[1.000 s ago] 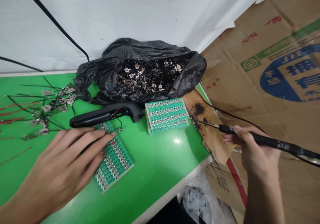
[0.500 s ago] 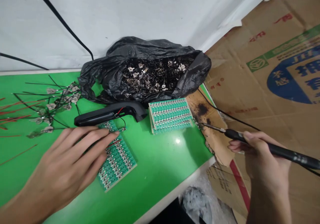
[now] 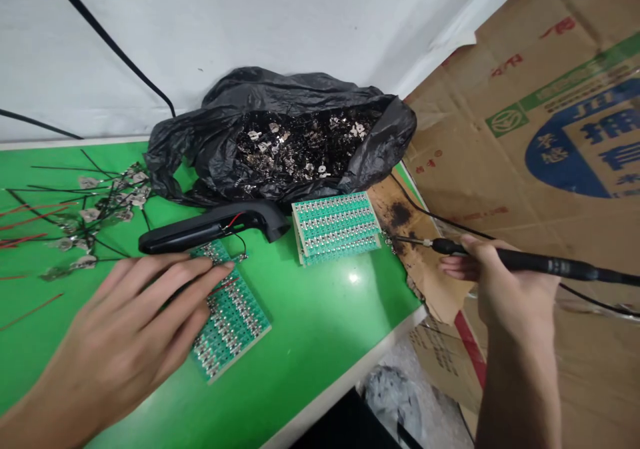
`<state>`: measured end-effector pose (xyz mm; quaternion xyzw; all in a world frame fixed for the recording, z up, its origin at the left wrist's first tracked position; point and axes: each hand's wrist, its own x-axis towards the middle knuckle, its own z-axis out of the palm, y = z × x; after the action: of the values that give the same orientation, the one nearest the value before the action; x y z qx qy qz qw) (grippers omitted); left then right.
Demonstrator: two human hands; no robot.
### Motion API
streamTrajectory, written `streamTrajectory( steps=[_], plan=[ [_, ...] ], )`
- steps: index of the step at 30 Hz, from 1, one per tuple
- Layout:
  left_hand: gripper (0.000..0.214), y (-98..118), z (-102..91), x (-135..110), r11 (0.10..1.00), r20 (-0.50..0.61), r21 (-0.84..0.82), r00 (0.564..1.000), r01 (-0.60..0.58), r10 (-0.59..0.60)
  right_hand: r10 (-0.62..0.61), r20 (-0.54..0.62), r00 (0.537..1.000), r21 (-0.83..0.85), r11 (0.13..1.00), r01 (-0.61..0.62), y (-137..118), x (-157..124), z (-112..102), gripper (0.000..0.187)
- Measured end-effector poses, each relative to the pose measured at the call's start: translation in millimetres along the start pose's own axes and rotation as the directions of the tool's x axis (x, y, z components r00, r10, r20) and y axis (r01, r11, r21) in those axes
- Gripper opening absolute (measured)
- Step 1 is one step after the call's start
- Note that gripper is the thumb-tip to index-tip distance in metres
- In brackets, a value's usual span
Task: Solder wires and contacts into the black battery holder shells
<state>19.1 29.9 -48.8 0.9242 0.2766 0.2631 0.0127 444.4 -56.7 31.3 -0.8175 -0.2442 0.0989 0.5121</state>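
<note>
My right hand (image 3: pixel 515 275) is closed round a black soldering iron (image 3: pixel 480 252). The iron's metal tip points left, over scorched cardboard (image 3: pixel 440 289) and beside small solder-like bits (image 3: pixel 389 241) at its edge. My left hand (image 3: pixel 145 309) bends over a green circuit board (image 3: pixel 230 322) carrying rows of metal contacts. Its fingers are close together against a curved black plastic housing (image 3: pixel 215 225), partly hiding both; the exact grip is hidden. Red and black wires (image 3: pixel 244 243) come out of the housing, and a red wire lies near the index fingertip.
Two stacked green boards (image 3: pixel 337 225) lie mid-table. Behind them a black plastic bag (image 3: pixel 175 145) holds many small metal discs. Loose discs with black leads (image 3: pixel 90 214) and red wires (image 3: pixel 30 239) lie at left. A large cardboard box (image 3: pixel 550 189) stands at right; the iron's cable runs there.
The view has shifted slightly. My right hand has turned the iron a little flatter, its tip still by the scorched cardboard. My left hand stays on the board and housing.
</note>
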Motion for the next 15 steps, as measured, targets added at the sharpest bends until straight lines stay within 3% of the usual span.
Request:
streamTrajectory(
  steps=[7, 15],
  plan=[
    [0.034, 3, -2.8, 8, 0.999, -0.007, 0.029, 1.0, -0.021, 0.021, -0.042, -0.081, 0.996, -0.027, 0.999, 0.04, -9, 13, 0, 0.025],
    [0.037, 5, -4.8, 10, 0.999, -0.008, 0.028, 1.0, -0.016, 0.017, -0.078, -0.205, 0.976, -0.011, 0.997, 0.078, -13, -3, 4, 0.022]
  ],
)
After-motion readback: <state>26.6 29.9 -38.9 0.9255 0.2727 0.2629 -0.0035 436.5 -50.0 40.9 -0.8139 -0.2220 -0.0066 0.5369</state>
